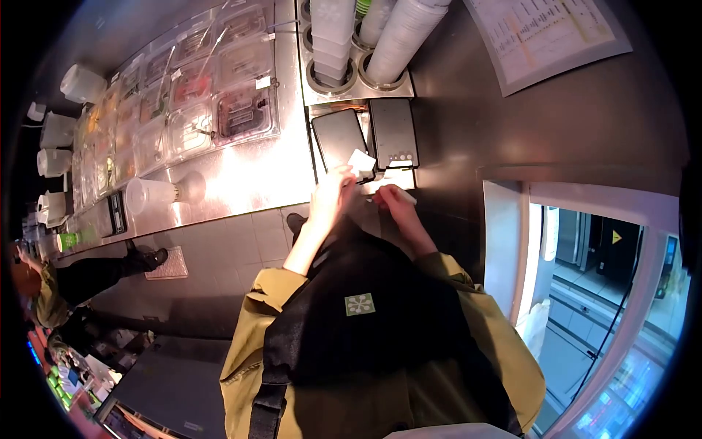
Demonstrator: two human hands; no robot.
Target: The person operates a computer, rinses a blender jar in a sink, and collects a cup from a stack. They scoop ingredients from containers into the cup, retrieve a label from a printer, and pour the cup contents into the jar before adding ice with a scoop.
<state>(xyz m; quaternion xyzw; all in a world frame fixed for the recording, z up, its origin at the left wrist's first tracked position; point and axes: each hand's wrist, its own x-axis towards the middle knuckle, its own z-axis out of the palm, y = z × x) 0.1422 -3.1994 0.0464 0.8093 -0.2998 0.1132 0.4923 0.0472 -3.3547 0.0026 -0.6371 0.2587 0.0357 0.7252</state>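
My left hand point(330, 192) pinches a small white slip of paper point(361, 161) over the near edge of a black flat device point(338, 135) on the steel counter point(263, 175). A little to its right, my right hand point(395, 201) is closed around a thin white stick-like object point(404, 196); I cannot tell what it is. Both hands are close together at the counter's front edge. My olive sleeves and black apron point(365, 322) fill the lower middle.
Lidded clear food tubs point(212, 95) line the counter's left. Stacked white cups point(398, 36) stand in holders at the back. A second black device point(393, 132), a clear cup point(150, 196), a printed sheet point(548, 33). Another person's shoe point(150, 257) at left; a window point(599, 293) at right.
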